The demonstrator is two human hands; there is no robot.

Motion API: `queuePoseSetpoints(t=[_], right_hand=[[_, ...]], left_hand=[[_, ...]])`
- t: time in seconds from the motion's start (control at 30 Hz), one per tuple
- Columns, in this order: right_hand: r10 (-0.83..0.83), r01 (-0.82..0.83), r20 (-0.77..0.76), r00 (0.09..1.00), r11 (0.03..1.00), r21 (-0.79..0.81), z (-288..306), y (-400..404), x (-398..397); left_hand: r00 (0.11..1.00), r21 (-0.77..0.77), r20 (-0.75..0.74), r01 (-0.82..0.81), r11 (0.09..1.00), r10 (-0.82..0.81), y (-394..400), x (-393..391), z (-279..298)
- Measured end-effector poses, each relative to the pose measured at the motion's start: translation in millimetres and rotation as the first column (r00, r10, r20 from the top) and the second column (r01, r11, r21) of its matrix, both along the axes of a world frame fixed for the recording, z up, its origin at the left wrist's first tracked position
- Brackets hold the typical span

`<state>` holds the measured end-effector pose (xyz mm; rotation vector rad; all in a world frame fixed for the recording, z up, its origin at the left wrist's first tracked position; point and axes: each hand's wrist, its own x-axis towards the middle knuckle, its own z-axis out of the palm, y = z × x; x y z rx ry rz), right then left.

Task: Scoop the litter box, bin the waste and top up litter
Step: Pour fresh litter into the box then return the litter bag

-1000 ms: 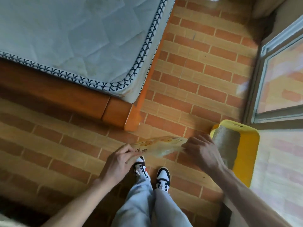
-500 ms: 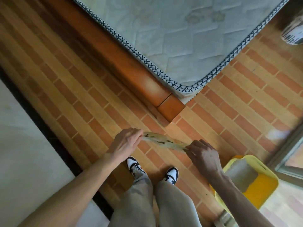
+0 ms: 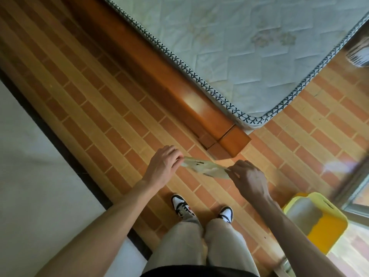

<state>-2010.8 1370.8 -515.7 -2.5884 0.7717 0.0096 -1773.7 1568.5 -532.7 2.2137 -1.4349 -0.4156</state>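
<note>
Brick-pattern floor (image 3: 111,108) w/ yellow litter box (image 3: 327,228); both hands pinch flat crinkly bag (image 3: 205,167), prob. plastic.

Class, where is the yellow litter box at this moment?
In the head view, the yellow litter box sits on the floor at the lower right, beside the person's right forearm and just below the window frame.
</note>
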Motion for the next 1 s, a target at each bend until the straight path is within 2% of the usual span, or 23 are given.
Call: queuePoseSetpoints(t=[0.33,0.53,1.0], right_hand=[[-0.149,0.149,0.053,0.987,0.989,0.014,28.6,25.8,88.7],[-0.158,0.156,0.065,0.985,0.987,0.036,36.4,32.1,142.6],[-0.329,0.323,0.028,0.944,0.937,0.132,40.4,43.9,246.0]], left_hand=[[0.999,-0.043,0.029,-0.012,0.999,0.013,16.0,89.2,35.0],[0.999,-0.009,0.035,-0.029,1.0,0.029,17.6,142.9,49.7],[0.999,0.076,0.038,0.017,0.997,-0.02,-4.4,261.2,62.8]])
